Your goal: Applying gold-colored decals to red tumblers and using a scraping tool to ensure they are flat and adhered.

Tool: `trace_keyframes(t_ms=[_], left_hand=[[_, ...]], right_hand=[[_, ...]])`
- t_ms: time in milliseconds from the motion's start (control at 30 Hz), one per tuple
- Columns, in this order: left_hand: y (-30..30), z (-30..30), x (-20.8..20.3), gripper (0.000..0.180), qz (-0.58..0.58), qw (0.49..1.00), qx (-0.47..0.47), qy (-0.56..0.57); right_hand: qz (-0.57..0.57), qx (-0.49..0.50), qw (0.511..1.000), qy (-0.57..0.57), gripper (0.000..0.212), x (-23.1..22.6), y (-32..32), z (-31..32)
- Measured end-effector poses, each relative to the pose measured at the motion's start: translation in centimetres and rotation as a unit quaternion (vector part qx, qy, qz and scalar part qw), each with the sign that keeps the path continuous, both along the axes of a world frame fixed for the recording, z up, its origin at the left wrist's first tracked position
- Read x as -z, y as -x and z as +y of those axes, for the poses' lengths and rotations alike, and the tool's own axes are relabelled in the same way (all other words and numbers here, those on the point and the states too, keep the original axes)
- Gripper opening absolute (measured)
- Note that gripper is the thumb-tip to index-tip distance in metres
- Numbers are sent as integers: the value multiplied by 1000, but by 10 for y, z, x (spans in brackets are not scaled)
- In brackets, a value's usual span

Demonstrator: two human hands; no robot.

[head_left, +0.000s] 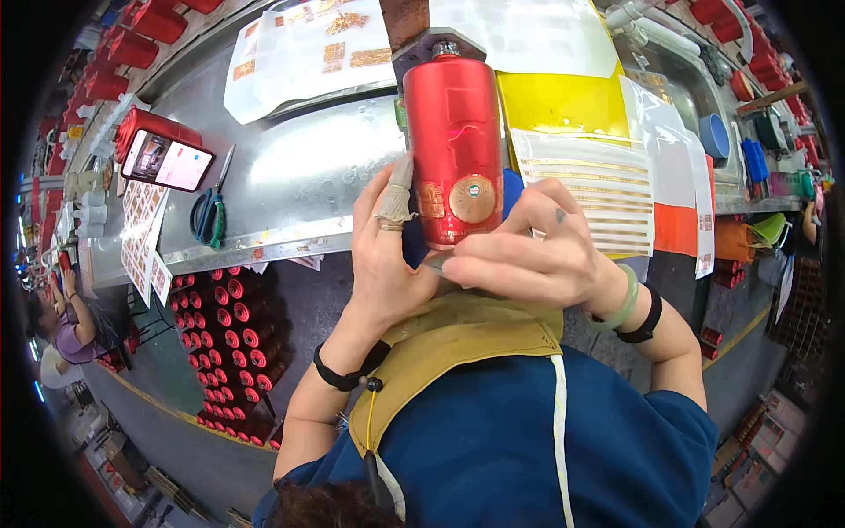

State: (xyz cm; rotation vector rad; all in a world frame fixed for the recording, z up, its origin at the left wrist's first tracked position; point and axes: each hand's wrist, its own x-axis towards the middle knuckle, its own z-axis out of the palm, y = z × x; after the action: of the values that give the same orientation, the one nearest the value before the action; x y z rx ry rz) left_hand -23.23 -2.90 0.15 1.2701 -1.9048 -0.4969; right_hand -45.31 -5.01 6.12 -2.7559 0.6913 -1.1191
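Note:
A glossy red bottle (453, 114) lies in front of me, its neck pointing away and its base near my body. On its lower side are a round gold label (475, 207) and a small gold patterned piece (431, 201). My left hand (377, 242) is closed along the bottle's left side, with pale wrapping around one finger. Bent over the right side of the base, my right hand (546, 251) has its fingers drawn together against the bottle; the thumb is mostly hidden. To its right lies a white sheet with gold strips (590, 185).
A metal worktable (299, 163) carries a phone (167, 160), teal-handled scissors (208, 216) and a sheet of gold stickers (330, 66). Yellow sheets (563, 106) and a blue cup (714, 135) are on the right. Several red bottles (233, 334) stand below on the left. Another person (79, 321) is at far left.

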Motion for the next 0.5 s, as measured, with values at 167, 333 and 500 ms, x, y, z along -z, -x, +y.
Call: trace_keyframes(t_ms=[167,333,500], left_hand=[[-3,0,2,94,11,1000,22,-17],[-12,-4,-10,93,93,987,66,-116],[-3,-6,1,73,292,938,103,-159]], right_hand=[[-77,204,974,54,29,10,9,-51],[-206,244,945,-70,20,1,8,-33],[-292,248,895,-228,20,15,15,-15]])
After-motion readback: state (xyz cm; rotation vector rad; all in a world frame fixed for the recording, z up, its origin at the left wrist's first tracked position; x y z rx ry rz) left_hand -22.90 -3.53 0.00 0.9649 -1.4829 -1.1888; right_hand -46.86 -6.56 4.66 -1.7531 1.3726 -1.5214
